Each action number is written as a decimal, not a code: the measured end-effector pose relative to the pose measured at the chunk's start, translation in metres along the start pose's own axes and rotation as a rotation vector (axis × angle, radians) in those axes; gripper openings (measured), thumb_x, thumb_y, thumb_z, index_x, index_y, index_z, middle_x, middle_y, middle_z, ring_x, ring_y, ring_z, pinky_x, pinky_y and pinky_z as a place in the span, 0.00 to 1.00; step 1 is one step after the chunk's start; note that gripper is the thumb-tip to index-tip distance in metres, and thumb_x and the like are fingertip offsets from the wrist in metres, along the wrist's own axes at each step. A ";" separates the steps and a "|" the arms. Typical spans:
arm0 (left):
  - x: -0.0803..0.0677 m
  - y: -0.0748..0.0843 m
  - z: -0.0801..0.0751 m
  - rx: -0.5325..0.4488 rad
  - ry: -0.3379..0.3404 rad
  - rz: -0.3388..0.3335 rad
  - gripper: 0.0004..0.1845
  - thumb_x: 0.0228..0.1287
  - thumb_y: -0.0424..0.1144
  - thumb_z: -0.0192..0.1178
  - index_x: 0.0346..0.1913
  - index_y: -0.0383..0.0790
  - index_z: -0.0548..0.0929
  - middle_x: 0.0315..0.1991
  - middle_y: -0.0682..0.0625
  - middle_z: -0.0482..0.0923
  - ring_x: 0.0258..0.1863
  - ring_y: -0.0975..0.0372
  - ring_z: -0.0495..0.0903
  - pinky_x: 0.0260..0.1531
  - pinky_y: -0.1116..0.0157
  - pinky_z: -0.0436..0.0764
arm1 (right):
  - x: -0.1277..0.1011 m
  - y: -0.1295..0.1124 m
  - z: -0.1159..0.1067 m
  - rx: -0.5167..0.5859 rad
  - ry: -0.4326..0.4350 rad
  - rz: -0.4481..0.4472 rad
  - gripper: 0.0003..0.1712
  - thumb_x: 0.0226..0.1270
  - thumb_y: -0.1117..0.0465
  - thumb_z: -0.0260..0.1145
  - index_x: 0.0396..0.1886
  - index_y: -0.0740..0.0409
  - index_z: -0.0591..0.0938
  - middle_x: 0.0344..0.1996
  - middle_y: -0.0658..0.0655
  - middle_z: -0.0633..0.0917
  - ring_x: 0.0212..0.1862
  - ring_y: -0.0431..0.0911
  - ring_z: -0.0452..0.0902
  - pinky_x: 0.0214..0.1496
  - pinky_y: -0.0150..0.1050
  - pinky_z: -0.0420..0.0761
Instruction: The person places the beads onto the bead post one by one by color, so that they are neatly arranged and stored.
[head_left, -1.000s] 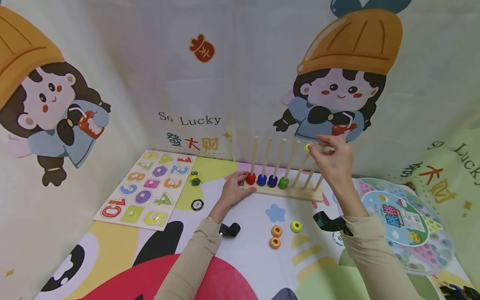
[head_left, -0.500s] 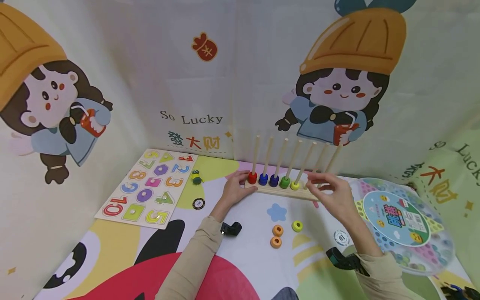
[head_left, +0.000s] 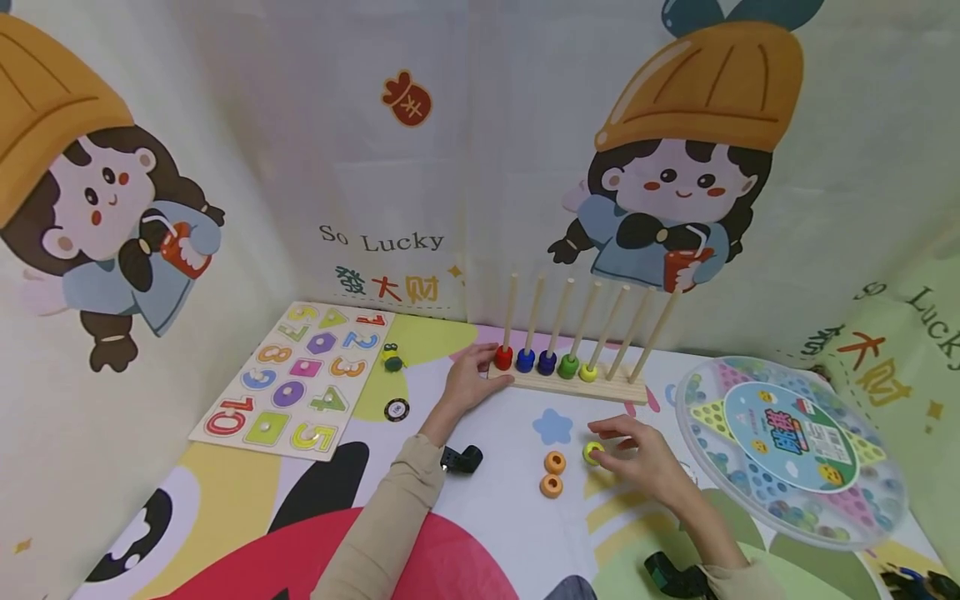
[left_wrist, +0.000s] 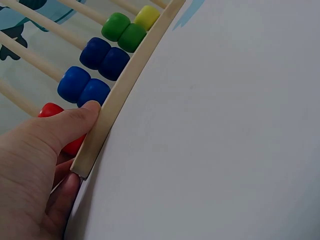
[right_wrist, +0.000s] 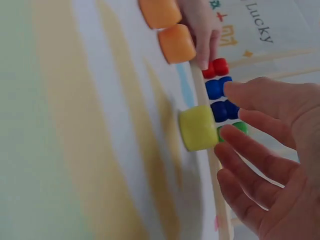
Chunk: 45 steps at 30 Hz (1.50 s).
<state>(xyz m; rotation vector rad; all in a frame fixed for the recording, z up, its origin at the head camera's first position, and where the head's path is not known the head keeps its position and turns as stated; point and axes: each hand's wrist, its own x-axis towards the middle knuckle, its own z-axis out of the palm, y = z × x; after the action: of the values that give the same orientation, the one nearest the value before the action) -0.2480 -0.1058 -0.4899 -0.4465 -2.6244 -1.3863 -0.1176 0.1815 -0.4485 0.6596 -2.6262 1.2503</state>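
Puzzle board (head_left: 296, 379) with coloured numbers and shapes lies at my far left on the mat (head_left: 495, 433), flat and well apart from the hands. Just right of it I see a small green-and-yellow toy (head_left: 390, 357) and a round black-rimmed token (head_left: 396, 409). My left hand (head_left: 468, 379) rests at the left end of the wooden rack (head_left: 570, 385); from the left wrist view its thumb (left_wrist: 75, 122) is pressed against the front edge of the base while the other fingers curl behind the end, so it grips the rack. On the rack stand seven slanted pegs, and the first five each carry beads at the bottom: red (head_left: 503, 358), blue (head_left: 525, 361), dark blue (head_left: 547, 363), green (head_left: 568, 366), then yellow (head_left: 588, 372); the last two pegs are bare. In front of the rack two orange rings (head_left: 552, 473) lie on the mat just beside each other. Right of them sits a yellow ring (head_left: 592, 452), flat on the mat, and my right hand (head_left: 637, 458) is at it: fingers (right_wrist: 260, 150) spread and loosely bent, fingertips at its right side, though I cannot tell whether they touch it. At far right lies a round clear case (head_left: 787, 450) with a printed label on its lid; small marbles show through the plastic, lying in rows of coloured pockets.
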 end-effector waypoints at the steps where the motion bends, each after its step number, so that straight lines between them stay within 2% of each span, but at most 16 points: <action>1: 0.000 0.000 0.000 0.001 0.002 0.006 0.32 0.54 0.42 0.74 0.60 0.30 0.80 0.64 0.45 0.75 0.54 0.53 0.78 0.53 0.60 0.80 | -0.002 0.001 0.002 -0.012 -0.003 -0.011 0.18 0.51 0.69 0.77 0.43 0.65 0.86 0.38 0.57 0.87 0.39 0.46 0.83 0.38 0.40 0.84; 6: -0.001 -0.001 -0.001 -0.010 0.024 0.024 0.31 0.53 0.41 0.75 0.58 0.28 0.81 0.63 0.45 0.76 0.55 0.53 0.78 0.52 0.60 0.80 | -0.004 0.001 0.009 -0.079 -0.024 -0.050 0.19 0.47 0.72 0.77 0.42 0.65 0.86 0.34 0.53 0.86 0.36 0.42 0.81 0.36 0.38 0.83; 12: -0.002 -0.001 0.001 -0.008 0.014 0.016 0.31 0.54 0.42 0.75 0.59 0.30 0.80 0.62 0.45 0.76 0.53 0.54 0.79 0.52 0.60 0.81 | -0.006 -0.001 0.007 -0.159 -0.071 0.062 0.18 0.49 0.71 0.77 0.43 0.62 0.86 0.35 0.47 0.84 0.36 0.40 0.79 0.39 0.35 0.83; 16: -0.001 0.000 0.002 -0.011 0.024 0.028 0.31 0.53 0.41 0.75 0.58 0.29 0.81 0.62 0.45 0.77 0.51 0.54 0.80 0.50 0.60 0.81 | -0.005 -0.001 0.006 -0.167 -0.058 0.067 0.18 0.49 0.71 0.77 0.42 0.61 0.86 0.35 0.47 0.85 0.36 0.40 0.80 0.38 0.36 0.83; 23: -0.002 0.001 0.000 -0.015 0.026 0.029 0.30 0.53 0.41 0.75 0.58 0.29 0.81 0.62 0.45 0.76 0.53 0.53 0.79 0.51 0.60 0.81 | 0.009 -0.003 -0.006 -0.092 0.075 -0.045 0.18 0.48 0.73 0.77 0.41 0.64 0.86 0.36 0.54 0.87 0.36 0.46 0.83 0.35 0.41 0.85; 29: -0.001 0.001 0.000 -0.002 0.017 0.016 0.30 0.53 0.42 0.75 0.58 0.30 0.81 0.63 0.46 0.76 0.54 0.54 0.79 0.52 0.60 0.80 | 0.027 -0.014 -0.025 -0.055 0.191 0.038 0.18 0.54 0.70 0.76 0.46 0.66 0.85 0.38 0.58 0.84 0.37 0.52 0.83 0.36 0.36 0.85; 31: -0.001 0.000 0.001 0.002 0.014 0.013 0.31 0.53 0.42 0.75 0.58 0.30 0.81 0.63 0.46 0.76 0.54 0.54 0.79 0.52 0.60 0.80 | 0.033 -0.017 -0.030 -0.054 0.225 0.067 0.18 0.55 0.69 0.75 0.47 0.65 0.85 0.39 0.59 0.83 0.38 0.50 0.82 0.37 0.32 0.84; 33: -0.001 0.000 0.001 0.008 0.014 0.013 0.31 0.53 0.42 0.75 0.58 0.31 0.81 0.63 0.46 0.76 0.54 0.54 0.79 0.51 0.59 0.80 | 0.038 -0.019 -0.035 -0.042 0.263 0.075 0.18 0.56 0.69 0.75 0.48 0.66 0.85 0.39 0.60 0.83 0.38 0.44 0.81 0.37 0.27 0.82; 38: -0.001 -0.002 0.003 0.003 0.014 0.018 0.31 0.53 0.42 0.75 0.59 0.30 0.81 0.63 0.46 0.76 0.53 0.54 0.79 0.51 0.59 0.80 | 0.053 -0.026 -0.045 -0.022 0.356 0.043 0.18 0.57 0.70 0.74 0.49 0.68 0.84 0.42 0.62 0.84 0.39 0.29 0.77 0.38 0.21 0.79; 45: 0.001 -0.002 0.002 0.006 0.026 0.033 0.31 0.53 0.42 0.75 0.58 0.29 0.81 0.63 0.46 0.77 0.59 0.52 0.76 0.52 0.59 0.80 | 0.079 -0.043 -0.061 0.046 0.455 0.032 0.19 0.59 0.69 0.73 0.51 0.68 0.83 0.47 0.65 0.85 0.41 0.27 0.76 0.40 0.20 0.77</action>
<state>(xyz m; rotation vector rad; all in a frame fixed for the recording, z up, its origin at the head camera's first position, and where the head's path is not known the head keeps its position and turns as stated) -0.2496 -0.1055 -0.4923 -0.4654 -2.5884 -1.3650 -0.1715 0.1794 -0.3543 0.2927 -2.2466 1.2927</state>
